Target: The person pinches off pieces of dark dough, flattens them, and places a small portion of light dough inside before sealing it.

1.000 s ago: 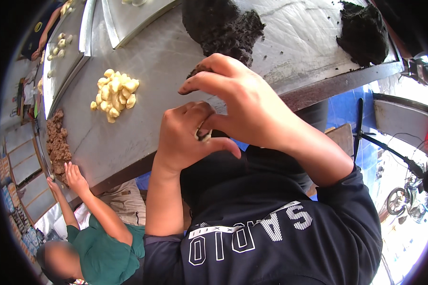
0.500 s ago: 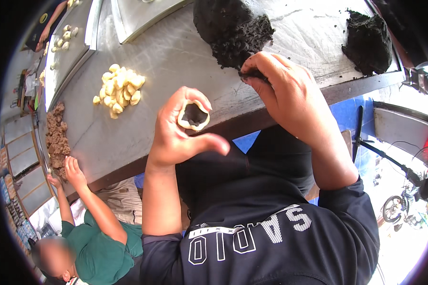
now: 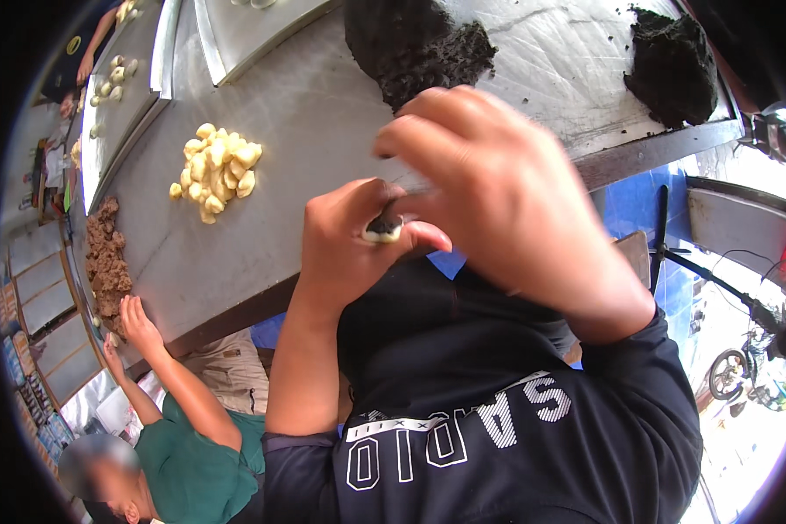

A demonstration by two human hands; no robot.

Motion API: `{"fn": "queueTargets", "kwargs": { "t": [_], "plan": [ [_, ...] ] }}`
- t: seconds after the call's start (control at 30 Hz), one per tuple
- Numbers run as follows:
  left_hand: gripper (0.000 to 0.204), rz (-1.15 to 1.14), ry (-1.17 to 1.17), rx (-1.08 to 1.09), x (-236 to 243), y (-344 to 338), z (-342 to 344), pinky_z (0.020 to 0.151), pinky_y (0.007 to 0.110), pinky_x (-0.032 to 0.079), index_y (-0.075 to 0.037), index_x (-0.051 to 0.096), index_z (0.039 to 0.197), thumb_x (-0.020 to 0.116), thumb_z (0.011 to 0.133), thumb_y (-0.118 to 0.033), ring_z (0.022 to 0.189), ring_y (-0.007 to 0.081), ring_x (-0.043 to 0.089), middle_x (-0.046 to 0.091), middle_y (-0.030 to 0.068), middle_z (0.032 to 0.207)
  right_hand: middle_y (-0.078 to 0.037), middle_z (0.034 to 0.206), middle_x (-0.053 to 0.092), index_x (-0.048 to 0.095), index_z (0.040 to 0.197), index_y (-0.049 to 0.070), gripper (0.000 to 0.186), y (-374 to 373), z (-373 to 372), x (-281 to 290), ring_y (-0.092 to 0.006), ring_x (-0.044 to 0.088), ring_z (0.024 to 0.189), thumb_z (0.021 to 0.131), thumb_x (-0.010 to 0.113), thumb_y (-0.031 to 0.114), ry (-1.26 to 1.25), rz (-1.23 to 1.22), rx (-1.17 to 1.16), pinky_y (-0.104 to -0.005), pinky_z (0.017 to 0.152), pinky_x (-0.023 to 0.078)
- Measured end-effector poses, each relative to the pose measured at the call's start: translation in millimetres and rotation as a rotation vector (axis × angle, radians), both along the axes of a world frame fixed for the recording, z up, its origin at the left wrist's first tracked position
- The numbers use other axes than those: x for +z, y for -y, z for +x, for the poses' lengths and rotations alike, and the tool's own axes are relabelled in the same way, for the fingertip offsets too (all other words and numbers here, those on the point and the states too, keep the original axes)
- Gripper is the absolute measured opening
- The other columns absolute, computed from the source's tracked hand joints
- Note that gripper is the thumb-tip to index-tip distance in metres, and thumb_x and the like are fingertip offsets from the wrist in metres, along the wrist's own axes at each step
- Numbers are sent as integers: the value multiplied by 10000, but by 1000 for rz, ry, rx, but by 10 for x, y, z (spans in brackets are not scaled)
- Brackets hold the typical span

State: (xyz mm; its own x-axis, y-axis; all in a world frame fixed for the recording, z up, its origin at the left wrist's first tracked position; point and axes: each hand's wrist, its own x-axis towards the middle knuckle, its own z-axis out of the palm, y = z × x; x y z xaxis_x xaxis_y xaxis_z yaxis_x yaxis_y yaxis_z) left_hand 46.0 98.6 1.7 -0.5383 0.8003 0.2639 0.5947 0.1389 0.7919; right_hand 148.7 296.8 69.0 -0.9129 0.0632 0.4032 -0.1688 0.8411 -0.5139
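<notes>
My left hand (image 3: 349, 240) is closed round a small pale-yellow dough cup with dark filling (image 3: 382, 229), above the table's near edge. My right hand (image 3: 480, 188) arches over it, blurred, its thumb at the filling and the other fingers curved and apart. A pile of pale-yellow dough pieces (image 3: 216, 170) lies to the left on the metal table (image 3: 218, 279). A big crumbly black mass (image 3: 402, 44) lies beyond my right hand, a second black lump (image 3: 672, 70) at the right.
At the lower left, a co-worker in green (image 3: 192, 463) has both hands at a long brown mass (image 3: 105, 262). Metal trays (image 3: 135, 113) with small dough pieces stand at the back left. Another person's arm (image 3: 87, 61) reaches in beyond them. A black stand (image 3: 699, 271) is at the right.
My right hand has come down and left from the black mass to my left hand. My left hand has shifted slightly right and turned, so the filled cup shows less.
</notes>
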Motion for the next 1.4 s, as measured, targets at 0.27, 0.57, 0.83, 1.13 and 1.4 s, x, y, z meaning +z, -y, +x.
{"fn": "queueTargets", "kwargs": {
  "t": [0.27, 0.57, 0.83, 1.13, 1.4],
  "plan": [
    [471, 411, 780, -107, -78, 79, -166, 715, 265, 417, -93, 602, 862, 862, 1044, -442, 812, 114, 515, 604, 36, 948, -112, 1090, 699, 741, 1078, 38, 178, -337, -72, -402, -340, 717, 1058, 902, 716, 48, 189, 283, -20, -461, 910, 618],
    [567, 279, 652, 136, 19, 134, -109, 592, 275, 428, -98, 594, 823, 730, 1118, -563, 680, 115, 508, 592, 52, 873, -103, 1013, 644, 763, 853, 78, 68, -360, 34, -470, -308, 685, 1092, 868, 758, 144, -16, 200, -80, -433, 903, 629],
    [687, 410, 859, 52, -7, 255, -246, 651, 315, 346, -112, 545, 809, 410, 1215, -650, 717, 132, 440, 493, 12, 782, -84, 979, 741, 834, 774, 146, 105, -198, -469, -529, -234, 671, 1015, 817, 803, 237, -132, 746, 64, -338, 795, 592],
    [183, -209, 20, 176, 287, 371, -88, 818, 342, 557, -6, 662, 1215, 759, 1106, -116, 943, 168, 674, 702, 83, 1153, -146, 1238, 746, 817, 1156, 36, 311, -663, -55, -62, -377, 714, 1202, 866, 706, 26, -94, 218, 53, -462, 1018, 606],
    [666, -102, -269, 56, 126, 335, -245, 1005, 388, 657, -44, 695, 1574, 841, 942, 103, 1177, 254, 794, 775, 187, 1412, -94, 1104, 702, 754, 884, 61, 85, -603, 33, -406, -322, 712, 1144, 851, 735, 137, 28, 229, 123, -426, 893, 642]
  ]
}}
